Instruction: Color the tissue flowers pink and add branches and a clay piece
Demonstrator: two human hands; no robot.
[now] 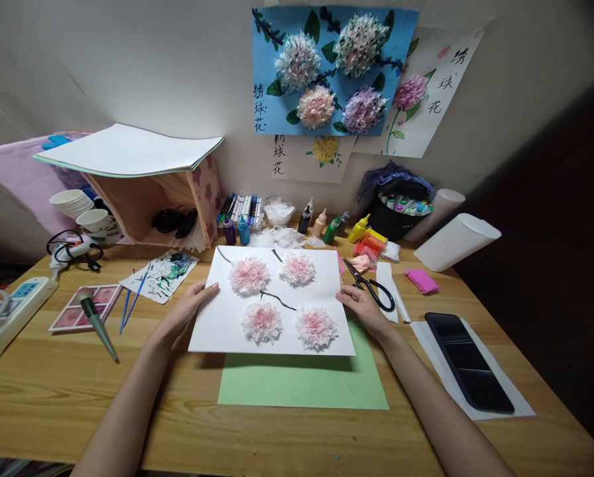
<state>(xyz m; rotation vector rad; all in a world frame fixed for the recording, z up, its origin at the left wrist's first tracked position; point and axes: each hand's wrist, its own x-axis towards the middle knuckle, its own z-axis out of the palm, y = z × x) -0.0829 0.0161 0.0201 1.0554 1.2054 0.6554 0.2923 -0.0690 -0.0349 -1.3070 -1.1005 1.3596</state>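
A white sheet of paper (212,331) is held up off the table between both hands, tilted toward me. It carries several pink-and-white tissue paper flowers, one of them a flower (262,322) at the lower left, and a few dark painted branches (278,300). My left hand (193,303) pinches the sheet's left edge, its fingers partly behind the paper. Opposite it, my right hand (361,305) grips the right edge with the thumb on top. Beneath the sheet lies a green paper (301,384), flat on the wooden table (187,424). Black-handled scissors (376,291) rest just beyond my right hand.
Paint bottles (331,230), markers (240,211) and tissue scraps line the back. At left are brushes (98,324), a blush palette (63,318) and a power strip (13,318). A phone (469,361) lies right. Finished flower pictures (277,20) hang on the wall.
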